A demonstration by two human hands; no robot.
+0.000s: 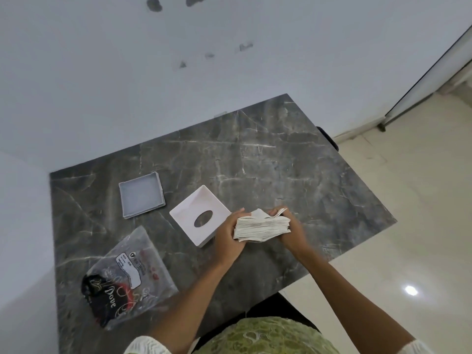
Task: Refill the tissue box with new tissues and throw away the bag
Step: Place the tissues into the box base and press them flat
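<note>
A thick stack of white tissues (262,228) is held above the near right part of a dark marbled table (268,159), pinched between both hands; its folded edges face the camera and the top sheets curl up at the far side. The left hand (228,235) clasps the stack's left end, fingers wrapped round its far side and thumb over the top. The right hand (291,229) grips the right end, fingers curled under and round it, with a loose corner of the top sheet caught between its fingertips. Just left of the stack, touching or nearly touching the left hand, the white tissue box (200,214) lies upside down on the table, open side up, the oval dispensing slot showing through its floor. Beyond it, to the far left and apart, the box's grey base tray (141,195) rests flat with its rim up. Nearer the camera on the left, the clear plastic bag (129,279) lies crumpled and flat, printed with a white label, red marks and a black patch reading "Dove". A pale wall stands behind the table and a glossy tiled floor (408,226) spreads to the right
</note>
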